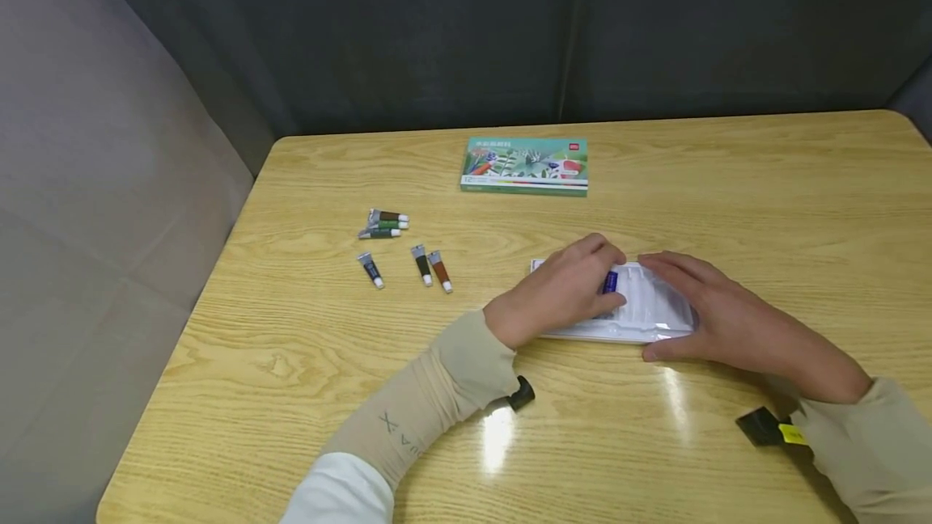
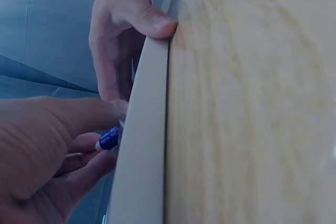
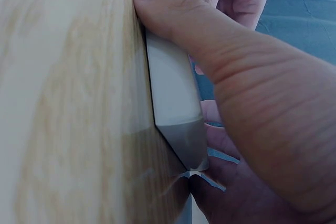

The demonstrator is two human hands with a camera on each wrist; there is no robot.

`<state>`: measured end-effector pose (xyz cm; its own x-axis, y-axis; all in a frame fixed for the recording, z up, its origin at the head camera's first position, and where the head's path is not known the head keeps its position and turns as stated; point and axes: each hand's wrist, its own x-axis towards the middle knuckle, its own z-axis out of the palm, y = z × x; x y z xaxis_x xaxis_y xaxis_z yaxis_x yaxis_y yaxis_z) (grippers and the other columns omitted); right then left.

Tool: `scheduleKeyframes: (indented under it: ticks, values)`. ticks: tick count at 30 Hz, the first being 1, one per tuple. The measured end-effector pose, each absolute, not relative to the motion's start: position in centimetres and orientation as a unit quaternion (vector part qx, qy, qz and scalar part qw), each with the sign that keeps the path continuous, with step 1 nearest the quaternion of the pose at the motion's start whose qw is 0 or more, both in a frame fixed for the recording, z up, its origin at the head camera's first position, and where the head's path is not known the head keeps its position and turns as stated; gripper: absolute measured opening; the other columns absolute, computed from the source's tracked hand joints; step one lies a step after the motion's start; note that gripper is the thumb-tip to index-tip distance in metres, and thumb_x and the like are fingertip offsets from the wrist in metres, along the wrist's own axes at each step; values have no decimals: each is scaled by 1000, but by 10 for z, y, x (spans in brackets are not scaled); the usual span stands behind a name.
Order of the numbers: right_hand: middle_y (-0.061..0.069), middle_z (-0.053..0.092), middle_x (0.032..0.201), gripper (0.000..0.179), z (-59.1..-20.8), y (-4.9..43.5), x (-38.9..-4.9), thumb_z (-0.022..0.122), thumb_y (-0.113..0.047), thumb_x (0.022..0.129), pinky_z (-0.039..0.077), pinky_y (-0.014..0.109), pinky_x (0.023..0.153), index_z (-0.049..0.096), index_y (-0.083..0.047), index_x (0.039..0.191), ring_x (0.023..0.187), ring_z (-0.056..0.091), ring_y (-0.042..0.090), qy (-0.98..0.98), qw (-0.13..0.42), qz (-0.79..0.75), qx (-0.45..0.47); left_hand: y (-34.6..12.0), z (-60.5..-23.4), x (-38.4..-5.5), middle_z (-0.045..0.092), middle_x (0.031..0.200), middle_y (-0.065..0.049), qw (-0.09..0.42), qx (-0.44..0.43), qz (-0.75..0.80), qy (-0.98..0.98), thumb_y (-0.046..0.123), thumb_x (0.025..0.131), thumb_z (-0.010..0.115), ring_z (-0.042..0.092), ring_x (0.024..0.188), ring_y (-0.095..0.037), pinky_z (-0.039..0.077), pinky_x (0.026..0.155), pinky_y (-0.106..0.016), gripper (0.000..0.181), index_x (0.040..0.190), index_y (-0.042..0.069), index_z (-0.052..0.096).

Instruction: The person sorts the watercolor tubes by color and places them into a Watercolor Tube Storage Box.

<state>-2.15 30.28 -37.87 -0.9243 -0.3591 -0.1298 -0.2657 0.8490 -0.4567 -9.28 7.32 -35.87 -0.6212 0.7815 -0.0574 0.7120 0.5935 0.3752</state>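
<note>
Screened-off workspace: dark curtain point(image 1: 437, 31), wooden table point(image 1: 291, 386)

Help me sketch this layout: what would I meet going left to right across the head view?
Navy tube → black tube → rust-brown tube → left hand → right hand.

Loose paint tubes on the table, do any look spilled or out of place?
No spill shows on the table, and all six loose tubes have white caps on. They look merely untidy: scattered at different angles, left of the white tray. Small dents would be too fine to see.
</note>
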Motion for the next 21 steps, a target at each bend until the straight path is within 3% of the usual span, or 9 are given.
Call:
scheduleKeyframes:
  ticks: [21]
  values:
    - [21,37,160,119,-378,303,-22,88,-64,70,45,65,103,33,-11,161,142,41,45,956,95,-219,-170,68,-358,-101,65,137,-4,110,468,149,864,35,102,67,59,129,-16,44,115,-27,34,125,11,73]
